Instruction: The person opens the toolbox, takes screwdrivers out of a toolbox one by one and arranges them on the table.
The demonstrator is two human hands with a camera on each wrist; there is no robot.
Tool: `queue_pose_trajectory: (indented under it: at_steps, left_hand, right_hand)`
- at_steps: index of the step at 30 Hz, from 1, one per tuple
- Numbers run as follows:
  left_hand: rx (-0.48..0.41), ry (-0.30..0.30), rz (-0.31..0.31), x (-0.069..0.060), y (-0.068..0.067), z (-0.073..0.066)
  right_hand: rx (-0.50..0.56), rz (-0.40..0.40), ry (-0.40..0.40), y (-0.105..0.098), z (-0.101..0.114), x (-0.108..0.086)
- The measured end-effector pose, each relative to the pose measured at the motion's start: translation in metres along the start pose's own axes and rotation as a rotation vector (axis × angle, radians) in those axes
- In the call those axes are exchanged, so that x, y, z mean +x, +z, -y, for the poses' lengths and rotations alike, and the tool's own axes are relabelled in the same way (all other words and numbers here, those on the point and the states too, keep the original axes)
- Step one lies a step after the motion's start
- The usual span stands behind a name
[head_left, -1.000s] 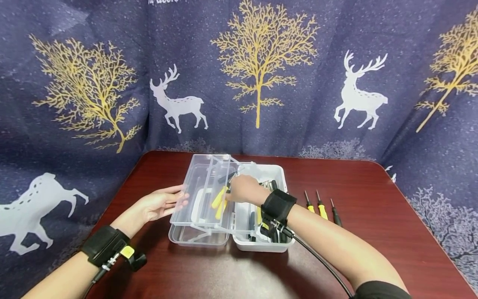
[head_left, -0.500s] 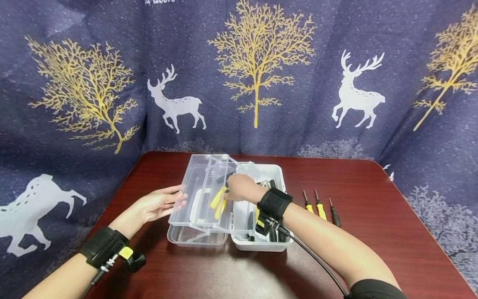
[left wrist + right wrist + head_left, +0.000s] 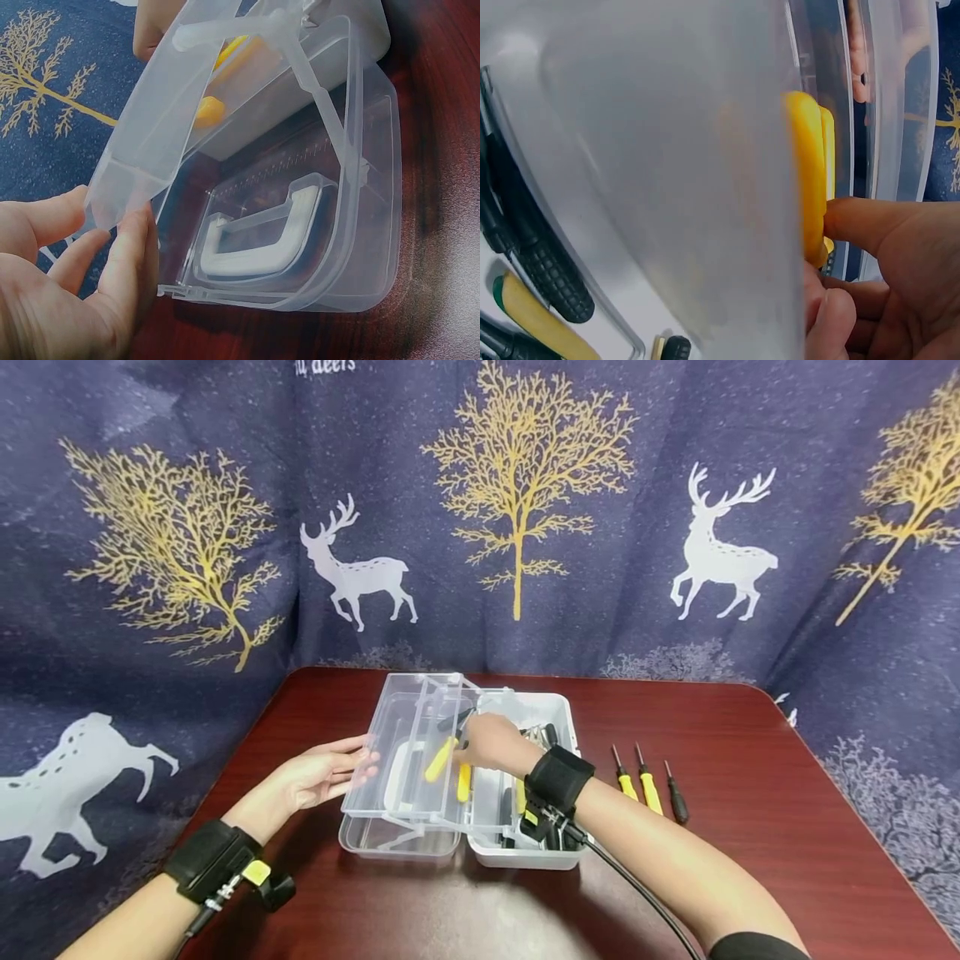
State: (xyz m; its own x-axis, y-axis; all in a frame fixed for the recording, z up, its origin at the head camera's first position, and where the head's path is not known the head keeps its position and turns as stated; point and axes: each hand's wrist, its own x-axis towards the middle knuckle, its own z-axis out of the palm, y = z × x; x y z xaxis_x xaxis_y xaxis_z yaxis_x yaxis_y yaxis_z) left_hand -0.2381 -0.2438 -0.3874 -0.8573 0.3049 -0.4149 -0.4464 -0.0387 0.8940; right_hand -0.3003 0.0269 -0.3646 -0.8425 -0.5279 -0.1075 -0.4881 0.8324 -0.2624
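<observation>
My left hand (image 3: 318, 777) grips the left edge of the raised clear tray (image 3: 375, 768); thumb and fingers lie around that edge (image 3: 124, 187) in the left wrist view. Inside the tray area, my right hand (image 3: 497, 743) holds a tool with two yellow handles (image 3: 441, 760), which point toward the front and stand apart. Its head is mostly hidden behind the fingers. In the right wrist view, the fingers of the right hand (image 3: 900, 262) pinch by the yellow handle (image 3: 808, 172), partly hidden by a cloudy plastic wall (image 3: 682, 165).
The white box base (image 3: 525, 858) holds several dark and yellow-handled tools. Left of it lies the clear lid (image 3: 401, 850) with a white carrying handle (image 3: 259, 255). Two yellow screwdrivers (image 3: 649, 789) and a black one (image 3: 678, 802) lie on the table (image 3: 720, 735) at right.
The yellow handles have spread: the right one has swung rightward, away from the left one. Both hands stay in nearly the same places.
</observation>
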Motion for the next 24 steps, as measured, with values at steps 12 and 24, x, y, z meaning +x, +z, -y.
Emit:
queue_pose_trajectory:
  at_steps: [12, 24]
  left_hand:
    - [-0.006, -0.001, 0.007, -0.0005, 0.0004, 0.0009]
    - [-0.018, 0.007, 0.021, -0.0002, 0.0017, 0.0004]
  right_hand:
    - [0.011, -0.042, 0.028, 0.002, -0.0064, -0.0069]
    - [-0.028, -0.027, 0.052, 0.0042, -0.0055, -0.0097]
